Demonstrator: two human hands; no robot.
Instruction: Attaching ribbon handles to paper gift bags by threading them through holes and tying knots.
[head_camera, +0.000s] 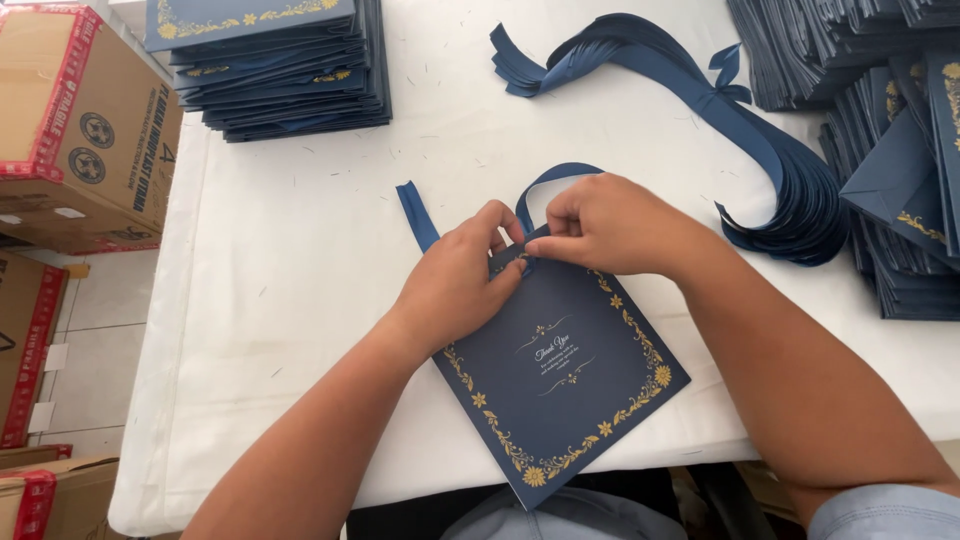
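Observation:
A flat navy paper bag (565, 385) with a gold floral border lies near the front edge of the white table (300, 260). My left hand (460, 280) presses on the bag's top edge, with thumb and fingers pinching there. My right hand (605, 225) pinches a navy ribbon (555, 180) at the same spot on the bag's top. The ribbon loops up behind my fingers, and its loose end (417, 215) lies on the table to the left.
A stack of matching navy bags (275, 65) sits at the back left. A bundle of navy ribbons (700, 110) curves across the back right, beside more piled bags (900, 170). Cardboard boxes (80, 120) stand left of the table.

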